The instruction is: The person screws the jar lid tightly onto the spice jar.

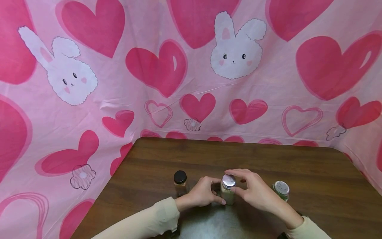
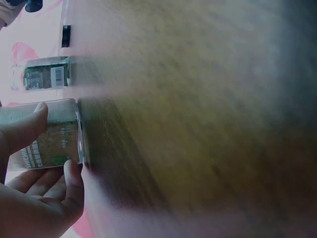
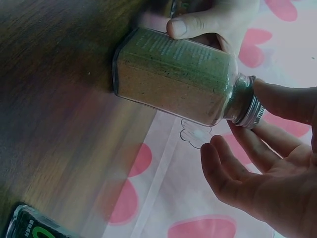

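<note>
One brown wood-grain table [image 1: 253, 154], bearing one black-capped jar [image 1: 180, 184] and one jar [image 1: 281, 191] with perforated lid [image 1: 282, 186]; backdrop, pink cloth [image 1: 200, 71], printed hearts [image 1: 325, 66] and rabbits [image 1: 235, 63]

Pink cloth [image 1: 209, 83] hangs around a brown wood-grain table [image 1: 313, 176]; hearts [image 1: 326, 71] and white rabbits [image 1: 235, 64] pattern the cloth; pale glare [image 1: 209, 227] brightens the table.

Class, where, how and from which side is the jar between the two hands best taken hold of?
The jar is probably best gripped by its flat-walled body, coming from the left: opposite faces suit thumb and fingers, and it stands nearly upright. The left hand holds it there; the right hand is at the lid.
</note>
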Motion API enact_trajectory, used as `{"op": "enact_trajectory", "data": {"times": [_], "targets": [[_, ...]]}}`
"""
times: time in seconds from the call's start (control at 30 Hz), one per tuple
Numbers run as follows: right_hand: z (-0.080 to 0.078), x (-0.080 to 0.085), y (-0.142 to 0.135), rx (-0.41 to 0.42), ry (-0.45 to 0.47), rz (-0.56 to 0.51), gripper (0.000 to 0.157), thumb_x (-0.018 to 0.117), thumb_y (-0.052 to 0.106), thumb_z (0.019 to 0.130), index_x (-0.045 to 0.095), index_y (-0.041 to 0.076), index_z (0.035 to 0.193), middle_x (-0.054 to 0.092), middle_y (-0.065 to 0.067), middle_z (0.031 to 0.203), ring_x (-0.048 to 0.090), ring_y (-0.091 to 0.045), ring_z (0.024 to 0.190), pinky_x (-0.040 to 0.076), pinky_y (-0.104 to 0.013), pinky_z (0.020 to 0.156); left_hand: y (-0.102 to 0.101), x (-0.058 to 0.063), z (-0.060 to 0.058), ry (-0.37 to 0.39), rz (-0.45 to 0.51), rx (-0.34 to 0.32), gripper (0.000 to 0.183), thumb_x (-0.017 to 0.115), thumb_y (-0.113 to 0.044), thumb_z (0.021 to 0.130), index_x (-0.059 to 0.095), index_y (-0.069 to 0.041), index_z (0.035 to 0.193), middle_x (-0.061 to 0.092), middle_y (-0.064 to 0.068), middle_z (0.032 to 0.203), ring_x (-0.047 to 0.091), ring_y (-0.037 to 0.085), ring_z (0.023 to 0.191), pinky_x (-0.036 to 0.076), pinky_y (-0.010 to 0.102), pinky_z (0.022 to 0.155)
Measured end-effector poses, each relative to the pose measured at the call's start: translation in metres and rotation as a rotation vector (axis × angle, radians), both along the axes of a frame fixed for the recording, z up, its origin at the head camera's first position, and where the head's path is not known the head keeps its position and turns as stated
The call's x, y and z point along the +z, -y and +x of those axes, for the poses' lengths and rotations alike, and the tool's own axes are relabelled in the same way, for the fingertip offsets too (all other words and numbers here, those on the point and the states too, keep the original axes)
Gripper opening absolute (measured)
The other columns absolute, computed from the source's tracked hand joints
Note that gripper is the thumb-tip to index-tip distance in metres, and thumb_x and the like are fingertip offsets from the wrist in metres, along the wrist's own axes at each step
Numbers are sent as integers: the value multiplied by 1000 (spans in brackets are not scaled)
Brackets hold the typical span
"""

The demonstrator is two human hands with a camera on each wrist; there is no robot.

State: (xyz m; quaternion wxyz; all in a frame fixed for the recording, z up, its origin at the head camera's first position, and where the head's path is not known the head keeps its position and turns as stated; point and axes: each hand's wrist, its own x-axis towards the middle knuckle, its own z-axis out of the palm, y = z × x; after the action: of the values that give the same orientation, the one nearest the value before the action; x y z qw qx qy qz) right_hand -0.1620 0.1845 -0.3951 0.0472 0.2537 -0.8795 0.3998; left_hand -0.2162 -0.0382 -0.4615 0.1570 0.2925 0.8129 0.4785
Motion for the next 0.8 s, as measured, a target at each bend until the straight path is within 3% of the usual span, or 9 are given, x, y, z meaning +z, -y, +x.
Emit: {"op": "enact_trajectory", "data": {"times": [0.27, 0.47, 0.8], "targets": [[1, -4, 3, -58, -28, 27, 44, 85, 5, 88, 73, 11, 130, 70, -1, 128, 64, -23, 116, 57, -48, 92, 0, 1, 1, -16, 2, 2, 59, 97, -9, 76, 74, -10, 130, 74, -6, 121, 67, 1, 94, 56, 21, 75], [1, -5, 3, -56, -46, 29, 43, 86, 9, 88, 74, 11, 129, 70, 5, 124, 64, -20, 113, 57, -48, 91, 0, 1, 1, -16, 0, 6, 58, 97, -9, 76, 75, -11, 130, 74, -6, 123, 67, 1, 92, 56, 21, 75], [0, -6, 6, -96, -28, 31, 45, 90, 15, 86, 75, 11, 128, 67, 10, 118, 64, -19, 111, 56, -49, 92, 0, -1, 0, -8, -8, 6, 59, 97, -9, 76, 74, -10, 130, 74, -5, 124, 67, 1, 89, 56, 21, 75]]}}
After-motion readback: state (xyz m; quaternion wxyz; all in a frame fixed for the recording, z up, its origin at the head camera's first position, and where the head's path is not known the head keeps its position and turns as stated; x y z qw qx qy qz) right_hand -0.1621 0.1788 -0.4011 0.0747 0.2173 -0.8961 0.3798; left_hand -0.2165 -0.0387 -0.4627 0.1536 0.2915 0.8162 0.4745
